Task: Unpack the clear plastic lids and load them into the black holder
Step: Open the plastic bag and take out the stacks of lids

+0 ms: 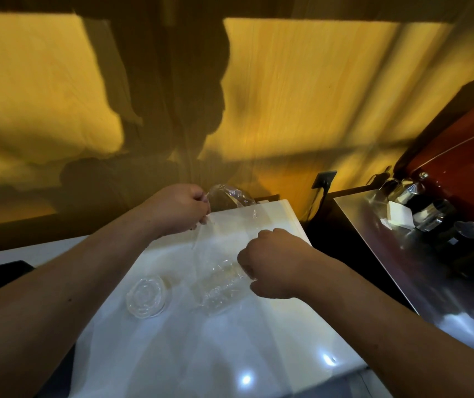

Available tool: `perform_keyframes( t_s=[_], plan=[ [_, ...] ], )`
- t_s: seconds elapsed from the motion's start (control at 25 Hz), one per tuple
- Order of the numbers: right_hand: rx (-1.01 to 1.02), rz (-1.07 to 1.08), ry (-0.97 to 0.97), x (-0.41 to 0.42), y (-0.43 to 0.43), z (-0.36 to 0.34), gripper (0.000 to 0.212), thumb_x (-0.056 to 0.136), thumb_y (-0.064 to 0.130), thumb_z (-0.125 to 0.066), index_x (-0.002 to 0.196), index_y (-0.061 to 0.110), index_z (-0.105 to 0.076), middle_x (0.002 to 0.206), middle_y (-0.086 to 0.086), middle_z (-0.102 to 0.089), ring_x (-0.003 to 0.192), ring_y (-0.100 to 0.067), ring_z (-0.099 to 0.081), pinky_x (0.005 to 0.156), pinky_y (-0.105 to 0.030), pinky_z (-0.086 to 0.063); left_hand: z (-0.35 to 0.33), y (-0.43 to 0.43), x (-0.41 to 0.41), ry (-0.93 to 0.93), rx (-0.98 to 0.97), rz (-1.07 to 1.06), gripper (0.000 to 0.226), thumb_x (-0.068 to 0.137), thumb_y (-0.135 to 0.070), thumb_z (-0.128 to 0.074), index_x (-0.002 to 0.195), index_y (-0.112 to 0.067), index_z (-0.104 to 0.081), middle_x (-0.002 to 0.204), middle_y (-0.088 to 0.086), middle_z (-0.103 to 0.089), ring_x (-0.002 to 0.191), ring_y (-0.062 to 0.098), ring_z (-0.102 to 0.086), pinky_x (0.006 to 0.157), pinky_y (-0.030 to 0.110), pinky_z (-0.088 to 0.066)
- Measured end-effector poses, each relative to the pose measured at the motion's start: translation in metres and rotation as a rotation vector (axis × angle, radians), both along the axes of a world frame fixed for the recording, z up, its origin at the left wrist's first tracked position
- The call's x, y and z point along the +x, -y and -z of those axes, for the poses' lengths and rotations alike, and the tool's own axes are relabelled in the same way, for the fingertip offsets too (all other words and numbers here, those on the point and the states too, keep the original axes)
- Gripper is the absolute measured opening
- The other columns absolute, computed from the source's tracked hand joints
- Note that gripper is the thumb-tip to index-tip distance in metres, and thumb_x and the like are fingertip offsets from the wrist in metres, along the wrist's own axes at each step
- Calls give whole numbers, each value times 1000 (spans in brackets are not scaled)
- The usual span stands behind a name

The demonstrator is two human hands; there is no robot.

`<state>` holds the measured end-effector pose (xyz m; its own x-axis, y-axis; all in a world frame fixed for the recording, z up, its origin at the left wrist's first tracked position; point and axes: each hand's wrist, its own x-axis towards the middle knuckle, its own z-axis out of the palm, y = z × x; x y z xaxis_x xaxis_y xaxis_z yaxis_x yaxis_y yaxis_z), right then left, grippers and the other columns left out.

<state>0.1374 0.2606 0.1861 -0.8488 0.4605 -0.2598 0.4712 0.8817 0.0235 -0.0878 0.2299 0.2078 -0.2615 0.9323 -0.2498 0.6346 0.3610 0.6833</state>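
On the table (230, 354), a lid stack (146, 297) lies left of the right hand (270, 262). The wrapper (218, 282), lids inside, spans from that hand to the left hand (178, 208) farther back.

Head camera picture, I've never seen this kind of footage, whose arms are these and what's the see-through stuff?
No machine here: one camera worn on a person's head looks down at their own two bare arms. The left hand pinches the top of a clear plastic sleeve, and the right hand grips it lower down, beside a stack of clear lids wrapped inside. A few loose lids lie on the white counter to the left. A red machine stands at the right. I cannot make out a black holder.
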Motion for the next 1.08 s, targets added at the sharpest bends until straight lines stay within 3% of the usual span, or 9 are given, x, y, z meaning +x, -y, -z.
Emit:
perform_keyframes(
  t_s=[0.16, 0.28, 0.4, 0.52, 0.64, 0.76, 0.84, 0.96, 1.08],
  plan=[
    [-203, 96, -256, 0, 1, -6, 35, 85, 60, -68, 78, 27, -61, 74, 8, -59, 73, -12, -55, 55, -28, -40, -10, -6, 0, -46, -1, 42, 21, 94, -19, -52, 84, -20, -71, 80, -3, -75, 73, 20, -68, 60, 34, -53],
    [127, 442, -716, -5, -6, 12, 48, 81, 69, -63, 98, 25, -54, 92, 6, -61, 81, -15, -54, 57, -26, -38, -8, -7, 11, -171, -21, 66, 18, 97, -26, -53, 90, -19, -68, 92, 2, -74, 83, 24, -69, 74, 46, -57],
    [-51, 778, -613, -13, -13, 38, 80, 75, 67, -73, 136, 27, -41, 118, 2, -63, 94, -19, -65, 67, -30, -55, -1, 7, 24, -381, -48, 64, 36, 86, -53, -62, 110, -27, -54, 99, -6, -65, 82, 15, -62, 63, 35, -52],
    [-146, 779, -532, -11, -20, 62, 55, 86, 42, -75, 134, 33, -50, 92, 12, -64, 66, -8, -61, 58, -21, -56, 13, 30, 19, -661, -108, 96, 70, 73, -61, -64, 131, -27, -43, 108, -1, -60, 84, 18, -57, 68, 35, -52],
    [-110, 795, -606, -7, -20, 61, 48, 85, 62, -63, 126, 39, -51, 82, 17, -64, 60, -5, -59, 51, -17, -46, 22, 41, 1, -635, -125, 56, 37, 84, -42, -65, 117, -28, -57, 101, -2, -67, 82, 18, -60, 68, 32, -50],
    [-106, 734, -680, -17, -2, 55, 91, 65, 99, -43, 135, 40, -35, 82, 15, -67, 66, -8, -66, 53, -24, -49, 25, 41, -7, -466, -37, -13, 6, 88, -34, -66, 93, -35, -62, 86, -10, -66, 73, 7, -58, 55, 26, -39],
    [-78, 688, -516, -31, 16, 63, 121, 54, 103, -44, 150, 36, -14, 98, 7, -72, 74, -17, -70, 53, -28, -48, 25, 39, -4, -427, 49, -40, 5, 89, -37, -66, 88, -35, -62, 79, -14, -63, 70, 5, -58, 53, 24, -38],
    [25, 662, -309, -40, 25, 75, 132, 67, 73, -72, 157, 28, 13, 102, 4, -69, 65, -14, -60, 56, -27, -52, 22, 35, 0, -413, 144, -49, 6, 90, -40, -65, 90, -36, -62, 81, -14, -66, 68, 6, -60, 53, 25, -43],
    [23, 680, -332, -23, 3, 68, 100, 88, 29, -65, 164, 23, -1, 82, 5, -65, 57, -9, -54, 56, -29, -57, 18, 41, -10, -465, -2, 26, 21, 80, -45, -71, 94, -40, -57, 83, -15, -64, 71, 3, -59, 55, 26, -42]
  ],
)
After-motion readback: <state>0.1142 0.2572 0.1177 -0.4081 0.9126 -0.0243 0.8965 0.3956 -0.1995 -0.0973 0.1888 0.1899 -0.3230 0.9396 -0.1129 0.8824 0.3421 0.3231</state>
